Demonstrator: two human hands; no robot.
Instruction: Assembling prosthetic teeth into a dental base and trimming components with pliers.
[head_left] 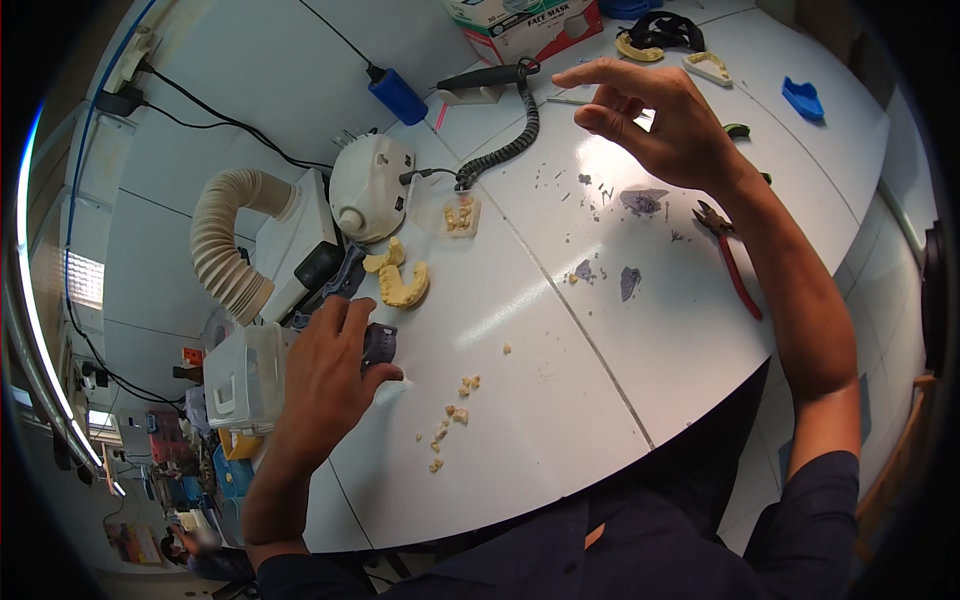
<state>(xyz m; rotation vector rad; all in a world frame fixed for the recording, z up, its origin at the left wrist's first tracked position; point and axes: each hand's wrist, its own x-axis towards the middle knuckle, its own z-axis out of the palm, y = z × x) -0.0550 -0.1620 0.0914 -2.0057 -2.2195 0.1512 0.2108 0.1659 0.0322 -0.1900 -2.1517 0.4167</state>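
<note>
At the left of the table my left hand [325,370] is closed around a dark grey moulded piece [379,344], which shows between thumb and fingers. My right hand [645,120] is raised over the far right of the table, index finger stretched out and thumb apart, with nothing visible in it. The handpiece [485,78] with a coiled cord lies on a rest beyond its fingertips. Two yellow dental models [405,288] [386,256] sit just past my left hand. Several small tooth-coloured pieces [460,415] are scattered nearer to me.
A white control unit [372,190] and a ribbed hose [225,235] stand at left, beside a clear plastic box [245,375]. A small clear tray [455,215] holds tooth pieces. Grey scraps [643,201] and red-handled cutters [735,262] lie at right. A blue tray [803,98] is farther off.
</note>
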